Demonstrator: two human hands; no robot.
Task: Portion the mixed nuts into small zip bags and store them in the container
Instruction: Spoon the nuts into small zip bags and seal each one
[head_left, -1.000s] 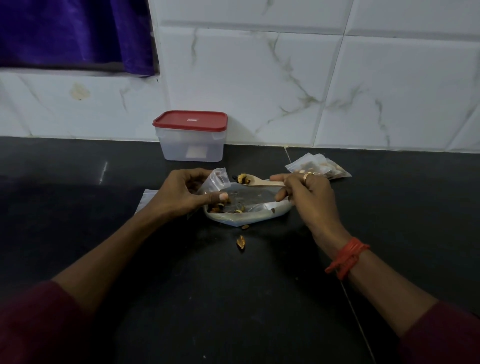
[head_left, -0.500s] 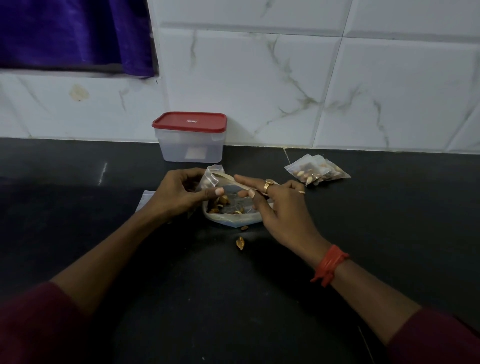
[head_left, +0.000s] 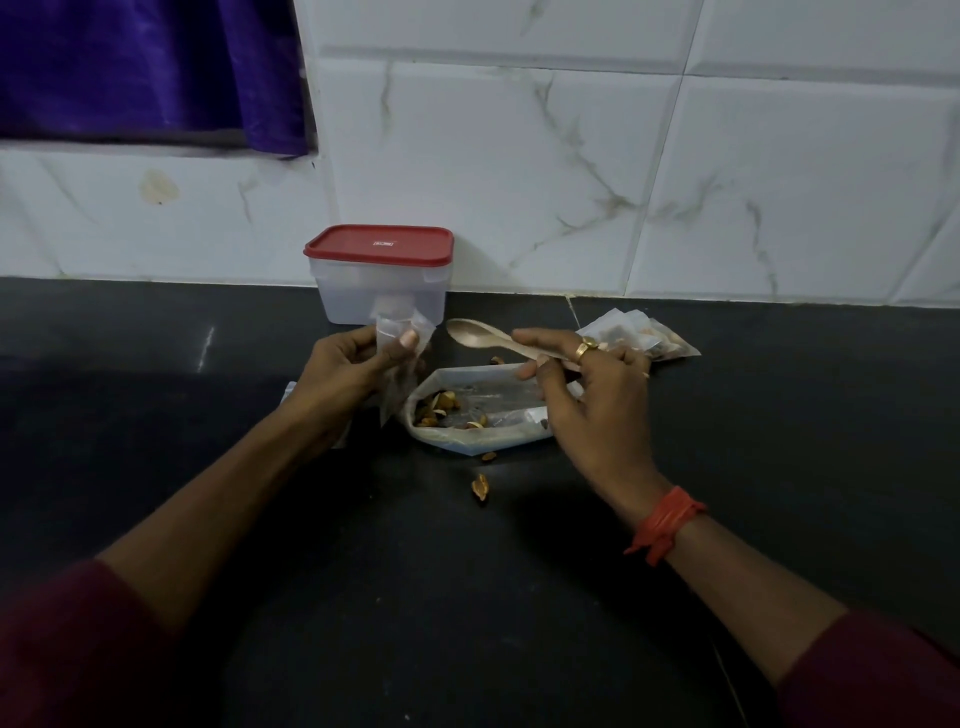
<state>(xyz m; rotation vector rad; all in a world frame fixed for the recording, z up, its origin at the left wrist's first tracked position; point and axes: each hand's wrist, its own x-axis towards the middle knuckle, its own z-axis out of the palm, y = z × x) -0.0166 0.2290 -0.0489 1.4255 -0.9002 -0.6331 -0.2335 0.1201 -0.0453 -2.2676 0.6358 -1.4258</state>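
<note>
While the left hand (head_left: 345, 369) holds a small zip bag (head_left: 400, 332) upright above the worktop (head_left: 156, 395), thumb pressed on the bag's front and fingers curled behind it, the right hand (head_left: 592, 400) grips the handle of a pale wooden spoon (head_left: 467, 332) between thumb and curled fingers. Spoon bowl turned up, bare wood showing, just right of the small bag's top edge and apart from it. Contents of the small bag: cannot tell through the creased plastic in this light. Large clear bag (head_left: 498, 408) lies flat on the worktop between the two hands; mixed nuts (head_left: 439, 408) gathered at its left end, right end under the right hand. Two loose nuts (head_left: 480, 487) on the worktop just in front of the large bag, one more piece just behind it. Container (head_left: 382, 299) with red lid (head_left: 378, 241) on, standing against the tiled wall (head_left: 519, 156) directly behind the left hand; the small bag's top overlaps its front in this view. Filled small bags (head_left: 654, 340) lie in a loose heap behind the right hand, near the wall. Flat clear bags (head_left: 290, 391) partly hidden under the left wrist. Orange thread band (head_left: 665, 525) on the right wrist, ring (head_left: 587, 347) on a right finger
</note>
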